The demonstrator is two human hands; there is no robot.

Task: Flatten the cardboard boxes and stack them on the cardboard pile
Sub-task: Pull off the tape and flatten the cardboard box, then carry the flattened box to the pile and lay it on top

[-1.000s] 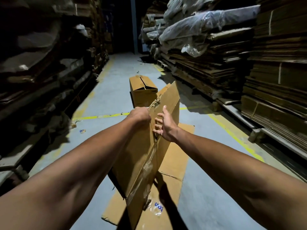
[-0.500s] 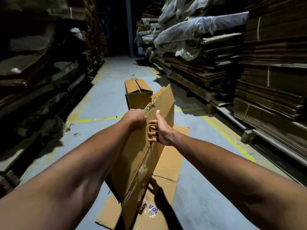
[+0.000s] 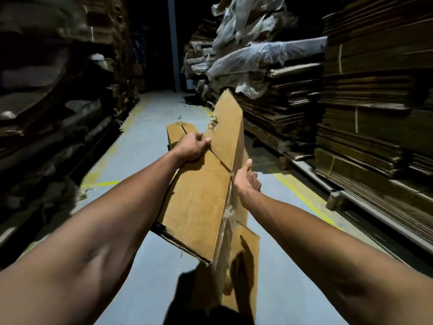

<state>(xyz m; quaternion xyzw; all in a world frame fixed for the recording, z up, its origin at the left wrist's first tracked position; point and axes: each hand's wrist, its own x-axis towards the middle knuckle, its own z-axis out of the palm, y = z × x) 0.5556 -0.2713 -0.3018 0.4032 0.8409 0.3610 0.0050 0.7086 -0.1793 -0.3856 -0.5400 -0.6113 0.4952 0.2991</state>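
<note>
I hold a collapsed brown cardboard box (image 3: 199,202) up off the floor, tilted, with torn clear tape along its right fold. My left hand (image 3: 191,148) grips its upper left edge, fingers curled over the cardboard. My right hand (image 3: 247,181) holds the right fold, thumb up, its fingers hidden behind the panel. One flap (image 3: 230,127) sticks up beyond my hands. Beneath the box a flat cardboard sheet (image 3: 248,245) lies on the floor. An upright box (image 3: 177,131) stands farther down the aisle, mostly hidden behind my left hand.
The grey concrete aisle (image 3: 150,127) runs ahead with yellow lines (image 3: 302,195). Tall stacks of flattened cardboard (image 3: 365,127) on pallets line the right side, some under plastic sheeting (image 3: 262,57). Dark piles of cardboard (image 3: 51,95) fill the left side.
Both hands have lifted the collapsed box off the floor sheet and tilted it to the right. The view has risen and the box now covers most of the upright box behind.
</note>
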